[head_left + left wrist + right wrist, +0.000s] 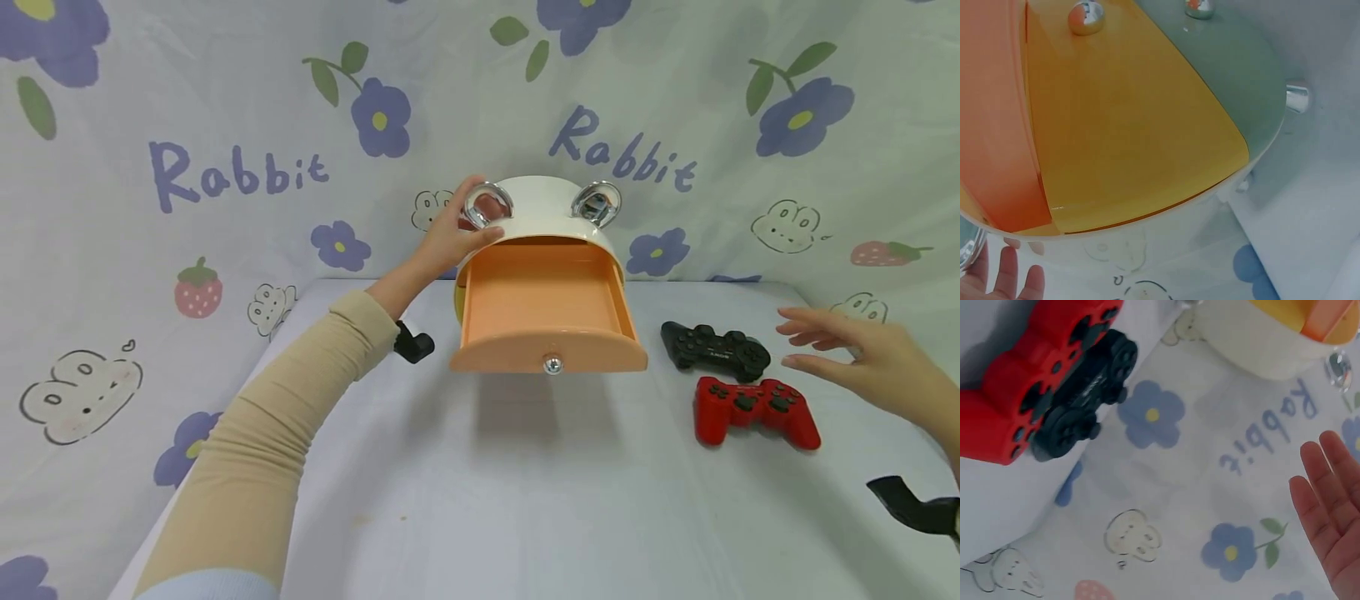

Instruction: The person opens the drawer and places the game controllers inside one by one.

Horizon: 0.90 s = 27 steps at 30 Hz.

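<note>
White tabletop (525, 517) under both grips. White-topped rounded cabinet (543, 200), left grip (450, 237) clamped on its top-left edge. Orange drawer (540, 292) pulled out, right of and below left grip. Right grip (870, 358) apart, holding nothing. Red gamepad (759, 406) below-left of right grip, black gamepad (712, 350) just left. Chrome drawer knob (552, 364) farther left.

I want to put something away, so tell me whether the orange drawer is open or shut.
Open: the orange drawer juts out from the white cabinet, its inside showing from above in the head view.
</note>
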Available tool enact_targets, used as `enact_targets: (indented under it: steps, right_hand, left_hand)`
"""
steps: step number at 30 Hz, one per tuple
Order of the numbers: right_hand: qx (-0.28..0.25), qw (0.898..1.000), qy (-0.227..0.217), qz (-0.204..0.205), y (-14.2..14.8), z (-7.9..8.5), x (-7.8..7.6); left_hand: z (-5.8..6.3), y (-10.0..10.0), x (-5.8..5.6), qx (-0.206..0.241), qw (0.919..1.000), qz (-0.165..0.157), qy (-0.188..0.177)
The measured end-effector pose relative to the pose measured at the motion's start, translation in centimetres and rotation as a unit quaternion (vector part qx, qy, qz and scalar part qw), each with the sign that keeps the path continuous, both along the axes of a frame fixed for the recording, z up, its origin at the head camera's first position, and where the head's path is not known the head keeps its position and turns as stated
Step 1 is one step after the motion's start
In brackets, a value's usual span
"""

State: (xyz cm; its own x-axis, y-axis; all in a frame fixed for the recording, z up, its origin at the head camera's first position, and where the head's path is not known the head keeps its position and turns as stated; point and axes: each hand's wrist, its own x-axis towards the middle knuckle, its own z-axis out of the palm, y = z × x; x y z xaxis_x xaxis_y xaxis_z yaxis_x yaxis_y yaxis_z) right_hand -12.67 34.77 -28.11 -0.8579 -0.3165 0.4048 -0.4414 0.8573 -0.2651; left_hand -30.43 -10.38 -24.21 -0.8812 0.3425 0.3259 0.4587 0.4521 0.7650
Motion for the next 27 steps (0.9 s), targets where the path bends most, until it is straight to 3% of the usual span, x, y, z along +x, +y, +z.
enact_targets:
  steps: [3, 9, 12, 18, 27]
  right_hand:
    - [0.011, 1.000, -0.015, 0.005, 0.8, -1.2, -0.3]
    - [0.018, 0.995, -0.103, 0.005, 1.9, -4.3, -1.1]
    - [-0.001, 0.990, -0.142, 0.022, 2.3, -5.8, -1.5]
    - [-0.032, 0.974, -0.224, 0.015, 2.9, -8.5, -2.4]
    - [-0.038, 0.966, -0.257, 0.016, 3.3, -10.6, -2.5]
  left_hand:
    - [0.1, 0.1, 0.1, -0.002, 1.0000, -0.002, 0.003]
    - [0.1, 0.1, 0.2, -0.010, 0.9999, 0.002, 0.002]
    - [0.1, 0.2, 0.2, -0.009, 1.0000, 0.002, 0.002]
    - [0.0, 0.0, 0.2, -0.006, 1.0000, 0.003, 0.003]
    - [0.1, 0.0, 0.3, -0.002, 1.0000, -0.002, -0.002]
